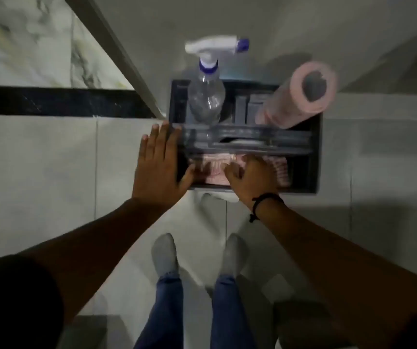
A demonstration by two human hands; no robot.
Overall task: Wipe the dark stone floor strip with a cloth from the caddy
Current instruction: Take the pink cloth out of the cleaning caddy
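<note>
A dark grey caddy [314, 157] stands on the pale floor against the wall, straight ahead of my feet. Pink cloths [215, 170] lie folded in its near compartment. My right hand [252, 178] is down on those cloths, fingers curled into them; whether it grips one is unclear. My left hand [158, 162] rests flat and open against the caddy's left end, thumb inside the rim. The dark stone floor strip [58, 103] runs across the floor to the left of the caddy, ending at a door frame.
A clear spray bottle [206, 94] with a white and blue trigger stands in the caddy's far compartment. A pink paper roll [298, 96] leans in the far right. A pale door frame [116, 54] slants beside the strip. Marble tile lies beyond.
</note>
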